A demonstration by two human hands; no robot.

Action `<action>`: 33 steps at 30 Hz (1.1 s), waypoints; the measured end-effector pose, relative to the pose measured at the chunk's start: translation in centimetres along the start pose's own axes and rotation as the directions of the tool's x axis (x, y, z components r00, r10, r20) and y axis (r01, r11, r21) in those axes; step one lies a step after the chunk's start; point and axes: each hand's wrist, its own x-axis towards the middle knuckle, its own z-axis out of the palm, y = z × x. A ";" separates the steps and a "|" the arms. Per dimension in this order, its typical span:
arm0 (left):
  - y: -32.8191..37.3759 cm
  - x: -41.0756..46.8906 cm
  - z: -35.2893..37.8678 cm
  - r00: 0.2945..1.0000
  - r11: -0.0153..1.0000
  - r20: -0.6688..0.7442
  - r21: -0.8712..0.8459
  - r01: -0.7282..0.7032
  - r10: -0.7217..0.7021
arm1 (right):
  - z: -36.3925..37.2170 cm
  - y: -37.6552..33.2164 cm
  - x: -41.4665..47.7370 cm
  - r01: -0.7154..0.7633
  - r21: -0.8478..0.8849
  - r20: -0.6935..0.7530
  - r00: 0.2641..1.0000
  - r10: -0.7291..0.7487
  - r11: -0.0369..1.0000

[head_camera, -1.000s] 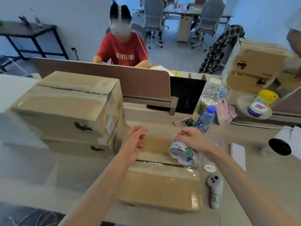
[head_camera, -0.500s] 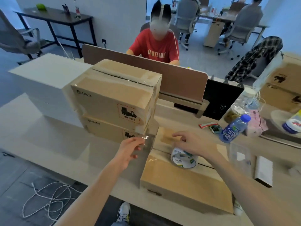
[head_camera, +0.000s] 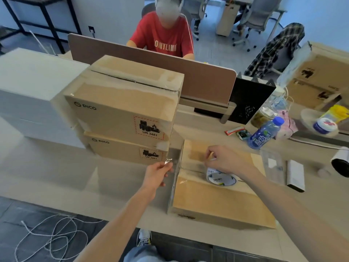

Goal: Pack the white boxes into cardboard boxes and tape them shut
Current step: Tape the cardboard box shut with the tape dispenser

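Stack of white boxes point(head_camera: 28, 87) on the table point(head_camera: 56, 176), well left of the flat cardboard box point(head_camera: 221, 203), which lies at the table's near edge in front of the person. Two taped cardboard boxes point(head_camera: 122, 106), one on the other, stand just left of and behind the flat cardboard box, between it and the white boxes. Left hand point(head_camera: 157, 173) is just off the flat cardboard box's left end, its fingers point(head_camera: 166, 170) pinched narrow on the end of a clear tape strip point(head_camera: 170, 161). Tape roll point(head_camera: 221, 179) sits on top of the flat cardboard box, at the seam between the flaps. Right hand point(head_camera: 224, 160) lies over the roll, touching it, with fingers point(head_camera: 209, 157) curled above the far flap; can't tell if they actually grip the roll. Blue bottle point(head_camera: 264, 133) stands behind the flat cardboard box's right end.
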 end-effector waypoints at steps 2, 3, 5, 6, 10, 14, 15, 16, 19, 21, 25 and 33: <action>-0.1 0.2 -0.1 1.000 1.000 -0.001 0.003 0.006 -0.006 | 0.1 -0.1 0.2 -0.008 0.002 0.009 1.000 0.008 1.000; -0.2 0.3 -0.1 1.000 1.000 0.000 0.005 0.009 -0.009 | 0.0 -0.2 0.3 -0.015 0.005 0.014 1.000 0.015 1.000; -0.3 0.4 -0.1 1.000 1.000 0.003 0.008 0.015 -0.015 | 0.0 -0.2 0.4 -0.028 0.007 0.019 0.999 0.028 1.000; -0.3 0.5 0.0 1.000 1.000 0.005 0.009 0.017 -0.017 | 0.0 -0.2 0.5 -0.032 0.007 0.019 0.999 0.032 0.999; -0.7 0.6 -0.1 1.000 1.000 0.005 0.003 0.029 -0.029 | 0.3 -0.3 0.9 -0.043 -0.007 0.025 0.999 0.043 0.999; -1.0 0.7 -0.1 0.999 0.999 -0.002 -0.004 0.036 -0.036 | 0.6 -0.2 1.4 -0.051 -0.020 0.050 0.997 0.052 0.998; -1.1 0.8 -0.1 0.999 0.999 -0.005 -0.005 0.035 -0.035 | 0.7 -0.1 1.5 -0.052 -0.021 0.047 0.997 0.053 0.998; -1.1 0.8 -0.1 0.999 0.999 -0.007 -0.006 0.035 -0.035 | 0.7 -0.1 1.6 -0.053 -0.020 0.042 0.998 0.054 0.998; -1.3 1.0 -0.1 0.999 0.999 -0.008 -0.006 0.042 -0.042 | 0.9 -0.1 1.8 -0.057 -0.024 0.040 0.998 0.058 0.998; -1.5 1.2 -0.1 0.999 0.999 -0.009 -0.001 0.049 -0.049 | 0.9 -0.3 1.9 -0.061 -0.029 0.046 0.997 0.062 0.998; -1.9 1.4 0.2 0.997 0.997 -0.017 -0.013 0.074 -0.074 | 0.9 -0.3 2.1 -0.076 -0.044 0.057 0.995 0.078 0.996; -2.3 1.6 0.6 0.990 0.985 -0.030 -0.110 0.130 -0.134 | 1.1 -0.3 2.3 -0.077 -0.088 0.064 0.994 0.083 0.993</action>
